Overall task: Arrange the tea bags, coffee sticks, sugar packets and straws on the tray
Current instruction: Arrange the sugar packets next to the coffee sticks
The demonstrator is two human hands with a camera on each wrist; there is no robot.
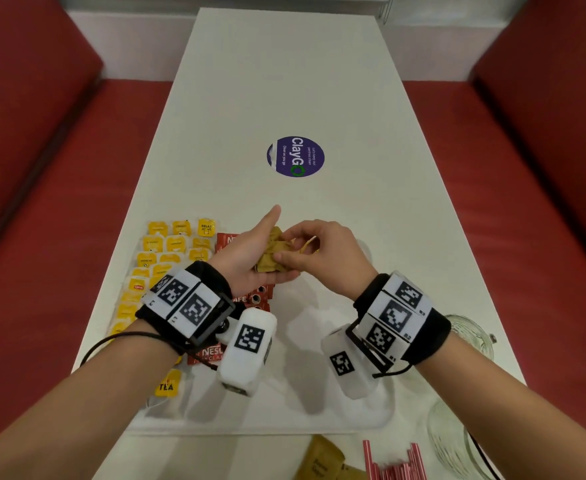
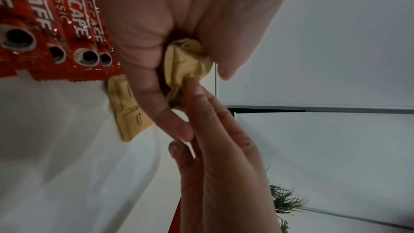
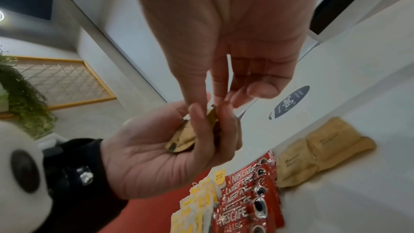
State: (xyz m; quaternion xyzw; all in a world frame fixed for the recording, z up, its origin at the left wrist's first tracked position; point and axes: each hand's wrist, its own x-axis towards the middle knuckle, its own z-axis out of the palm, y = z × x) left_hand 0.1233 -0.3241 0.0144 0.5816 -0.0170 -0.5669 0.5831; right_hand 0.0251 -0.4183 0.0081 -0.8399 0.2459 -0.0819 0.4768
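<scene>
My left hand [image 1: 277, 244] is held palm up above the white tray [image 1: 250, 429] and cups a small bunch of brown sugar packets [image 1: 270, 259]. The thumb and fingertips of my right hand [image 1: 293, 247] pinch one packet of that bunch [image 3: 211, 118]. On the tray lie rows of yellow tea bags [image 1: 166, 244] at the left, red coffee sticks [image 1: 256, 299] beside them, and two sugar packets [image 3: 325, 144] to the right of the sticks. Red straws [image 1: 395, 462] lie off the tray at the near edge.
More brown sugar packets [image 1: 321, 457] lie on the table in front of the tray, beside the straws. Two glass jars [image 1: 471, 334] [image 1: 454, 441] stand at the right. A round purple sticker [image 1: 296, 156] marks the table's middle. Red benches flank the table.
</scene>
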